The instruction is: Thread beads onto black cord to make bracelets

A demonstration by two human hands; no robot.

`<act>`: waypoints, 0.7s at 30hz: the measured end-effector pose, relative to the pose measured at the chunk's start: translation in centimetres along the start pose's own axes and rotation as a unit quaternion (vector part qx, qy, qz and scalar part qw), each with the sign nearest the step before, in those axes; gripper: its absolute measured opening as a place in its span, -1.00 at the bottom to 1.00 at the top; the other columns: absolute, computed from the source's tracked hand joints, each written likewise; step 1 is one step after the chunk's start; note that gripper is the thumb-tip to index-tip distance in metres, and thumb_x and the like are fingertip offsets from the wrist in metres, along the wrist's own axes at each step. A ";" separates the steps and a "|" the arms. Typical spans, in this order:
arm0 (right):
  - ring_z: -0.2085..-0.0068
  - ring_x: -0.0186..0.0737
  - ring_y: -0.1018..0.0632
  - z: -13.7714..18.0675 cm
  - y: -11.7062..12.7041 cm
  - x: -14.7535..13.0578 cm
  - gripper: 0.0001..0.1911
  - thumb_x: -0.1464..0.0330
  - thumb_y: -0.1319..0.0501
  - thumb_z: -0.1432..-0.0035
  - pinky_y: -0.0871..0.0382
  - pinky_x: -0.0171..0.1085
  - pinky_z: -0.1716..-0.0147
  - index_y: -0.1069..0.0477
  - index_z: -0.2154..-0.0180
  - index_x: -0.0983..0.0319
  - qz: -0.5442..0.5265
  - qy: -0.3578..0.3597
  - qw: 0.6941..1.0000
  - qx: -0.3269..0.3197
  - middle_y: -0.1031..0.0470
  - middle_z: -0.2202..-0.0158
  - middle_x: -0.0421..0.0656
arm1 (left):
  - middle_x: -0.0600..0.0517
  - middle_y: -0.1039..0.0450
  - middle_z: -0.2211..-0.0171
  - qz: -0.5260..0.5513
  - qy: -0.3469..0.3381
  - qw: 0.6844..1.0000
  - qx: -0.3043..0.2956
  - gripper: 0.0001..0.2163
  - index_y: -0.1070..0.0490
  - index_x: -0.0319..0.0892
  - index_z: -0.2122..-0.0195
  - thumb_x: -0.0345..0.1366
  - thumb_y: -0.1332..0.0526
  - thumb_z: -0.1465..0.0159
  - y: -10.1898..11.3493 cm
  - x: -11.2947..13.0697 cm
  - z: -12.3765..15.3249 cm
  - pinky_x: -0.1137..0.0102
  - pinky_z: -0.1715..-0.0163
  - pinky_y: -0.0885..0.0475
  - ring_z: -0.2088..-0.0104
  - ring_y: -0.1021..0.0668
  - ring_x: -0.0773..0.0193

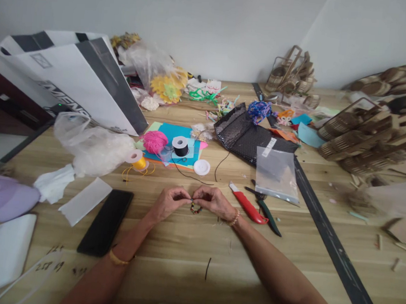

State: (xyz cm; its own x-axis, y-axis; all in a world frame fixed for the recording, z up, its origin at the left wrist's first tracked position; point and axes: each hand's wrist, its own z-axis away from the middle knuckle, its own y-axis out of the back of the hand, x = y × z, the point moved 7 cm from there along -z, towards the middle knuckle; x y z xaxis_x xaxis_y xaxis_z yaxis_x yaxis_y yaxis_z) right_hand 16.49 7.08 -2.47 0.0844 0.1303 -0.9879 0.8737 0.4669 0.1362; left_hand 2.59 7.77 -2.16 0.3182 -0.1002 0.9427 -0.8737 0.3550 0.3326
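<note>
My left hand [169,202] and my right hand [215,202] meet at the middle of the wooden table [187,263], fingertips pinched together. Between them hangs a small loop of coloured beads [195,209] on a thin black cord. Both hands are closed on that cord, one at each end of the loop. A black thread runs away from the hands toward a spool of black cord [180,146] farther back. A red utility knife [248,206] lies just right of my right hand, with dark scissors [265,209] beside it.
A black phone [106,221] lies left of my left arm. Behind are a pink yarn ball [154,141], yellow spool [139,162], white lid [202,167], clear zip bag [277,173], black mesh pouch [243,132], a white shopping bag [78,79] and wooden models [362,136].
</note>
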 end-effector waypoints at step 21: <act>0.50 -0.39 -0.47 0.3 -0.2 0.3 -0.64 0.18 -0.34 -0.04 -0.36 -0.42 0.54 -0.41 0.24 0.32 -0.180 -0.047 0.982 -0.024 -0.45 0.47 -0.19 | 0.00 -0.47 0.46 0.002 -0.075 0.996 0.039 -0.83 -0.53 -0.20 0.47 -0.21 -0.30 -0.13 0.7 2.7 0.2 0.40 0.30 -0.39 0.37 -0.50 0.26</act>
State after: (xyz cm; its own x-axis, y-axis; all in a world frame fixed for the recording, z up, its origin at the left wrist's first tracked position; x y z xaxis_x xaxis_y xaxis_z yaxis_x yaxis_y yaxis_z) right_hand 16.46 6.77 -2.83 -0.1801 -0.1304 -0.9750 0.8314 0.5095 -0.2218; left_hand 2.81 7.58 0.58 0.2621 -0.2388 0.9350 -0.9026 0.2822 0.3251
